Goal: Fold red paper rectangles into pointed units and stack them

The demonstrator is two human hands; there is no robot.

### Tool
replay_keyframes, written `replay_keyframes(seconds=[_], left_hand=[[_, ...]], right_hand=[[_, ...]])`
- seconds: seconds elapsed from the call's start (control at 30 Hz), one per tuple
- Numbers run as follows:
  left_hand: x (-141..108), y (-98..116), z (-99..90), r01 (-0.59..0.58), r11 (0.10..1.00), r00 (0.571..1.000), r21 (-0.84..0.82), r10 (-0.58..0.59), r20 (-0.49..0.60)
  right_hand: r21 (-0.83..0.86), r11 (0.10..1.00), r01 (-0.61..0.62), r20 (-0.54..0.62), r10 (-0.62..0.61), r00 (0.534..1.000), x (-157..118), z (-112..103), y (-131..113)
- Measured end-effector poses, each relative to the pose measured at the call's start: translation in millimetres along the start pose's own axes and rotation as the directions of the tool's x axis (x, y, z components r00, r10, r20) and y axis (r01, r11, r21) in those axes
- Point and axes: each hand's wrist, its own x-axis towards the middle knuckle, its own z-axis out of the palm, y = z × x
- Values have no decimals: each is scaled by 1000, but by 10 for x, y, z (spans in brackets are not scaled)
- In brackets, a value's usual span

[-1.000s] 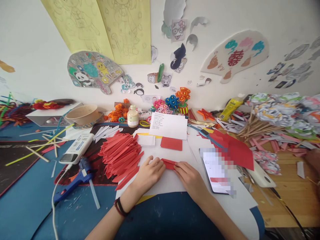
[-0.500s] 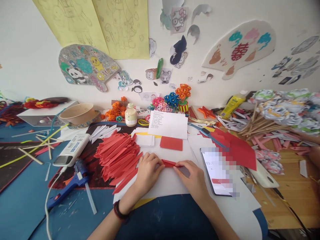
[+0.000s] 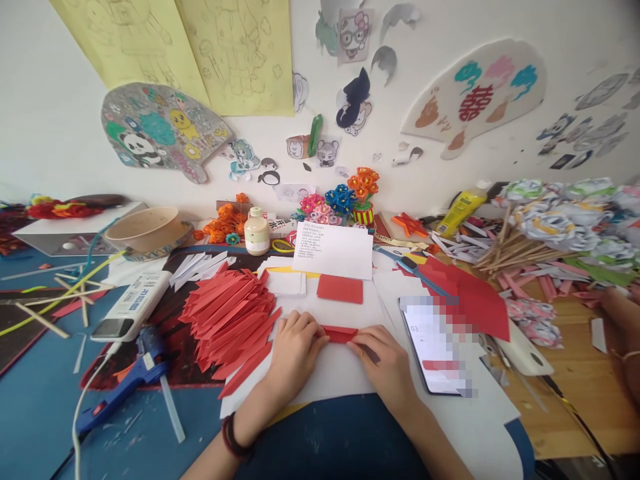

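A narrow folded strip of red paper [image 3: 340, 335] lies on the white sheets in front of me. My left hand [image 3: 297, 347] grips its left end, fingers bent and thumb against the fold. At the right end, my right hand [image 3: 383, 357] pinches the strip between thumb and fingers. Just beyond it lies a flat red paper rectangle [image 3: 340, 289], with a small stack of white paper [image 3: 286, 283] to its left. Left of my left hand spreads a large pile of folded red paper strips [image 3: 227, 317].
A phone [image 3: 434, 347] lies right of my right hand. At left are a blue glue gun [image 3: 135, 380], a white power strip [image 3: 133, 307] and a bowl [image 3: 143, 228]. A bottle [image 3: 257, 232] stands behind. Another person's hand [image 3: 623, 317] shows at the right edge.
The camera view has shifted slightly. Both hands still hold the red strip, whose folded edge now looks flatter and more even. More of the other person's hand shows at the right edge.
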Motion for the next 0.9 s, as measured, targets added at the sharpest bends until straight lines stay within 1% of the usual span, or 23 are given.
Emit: replay_keyframes(seconds=[0.17,0.37,0.5,0.7,0.8,0.9], left_hand=[[-9,21,17,42,999,999,-2,-42,-12],[0,19,59,78,996,997,45,-76,-26],[8,43,63,82,990,997,116,-80,-16],[3,91,68,49,979,998,196,-42,-42],[-3,98,77,48,978,998,204,-41,-41],[-7,94,81,57,977,998,203,-51,-37]], right_hand=[[-23,997,-69,-43,68,997,44,3,5],[-19,991,-130,0,130,991,71,15,0],[-8,992,-125,16,125,992,83,24,3],[-19,996,-86,10,86,996,80,9,6],[2,995,-101,5,101,995,76,3,11],[33,987,-156,1,156,988,78,11,24]])
